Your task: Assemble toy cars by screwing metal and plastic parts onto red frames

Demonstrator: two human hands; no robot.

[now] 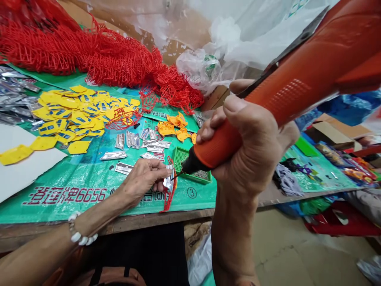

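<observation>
My right hand (253, 135) is wrapped round an orange electric screwdriver (300, 83), which slants down to the left with its black nose low. The thin bit reaches a silver plastic part (168, 178); whether a screw sits at its tip is too small to tell. Thumb and fingers of my left hand (145, 174) pinch that silver part against a red plastic frame (168, 201) near the table's front edge. Just behind the bit stands a green basket (178, 155) with small screws (201, 174) in its near end.
Several loose silver parts (156, 146) lie beyond my left hand. Orange pieces (178, 127) are behind the basket. A heap of yellow parts (79, 109) spreads at the left, near a white sheet (26, 174). Red frames (113, 59) pile along the back. Plastic bags (205, 63) hang behind.
</observation>
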